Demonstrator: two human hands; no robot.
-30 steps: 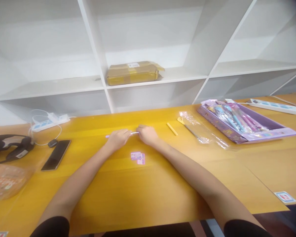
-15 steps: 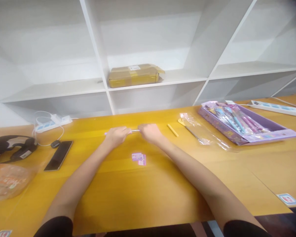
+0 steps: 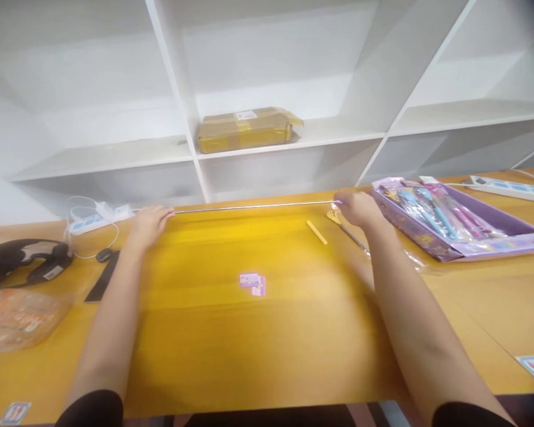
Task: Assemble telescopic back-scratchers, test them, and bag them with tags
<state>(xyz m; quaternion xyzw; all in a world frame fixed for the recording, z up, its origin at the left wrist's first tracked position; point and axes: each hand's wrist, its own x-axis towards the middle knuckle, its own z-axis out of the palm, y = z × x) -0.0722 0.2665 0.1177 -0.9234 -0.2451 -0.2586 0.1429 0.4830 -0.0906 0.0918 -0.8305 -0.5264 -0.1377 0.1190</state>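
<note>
My left hand and my right hand are spread wide apart above the back of the table, each closed on one end of a thin metal telescopic rod. The rod runs straight and nearly level between them. A bit of purple shows at each fist; the ends themselves are hidden in my fingers. Below my right hand lie a yellow claw-headed back scratcher with a metal shaft, partly covered by my forearm, and a short yellow stick. Small purple-and-white cards overlap on the table between my arms.
At the right is a purple display box of wrapped blue and pink items, with a power strip behind it. At the left are another power strip, a dark phone, a black strap-like object and an orange-printed plastic bag. A taped carton sits on the shelf.
My hands have moved far apart, left and right, and the rod between them has been drawn out from a short length to a long one. The view has shifted slightly.
</note>
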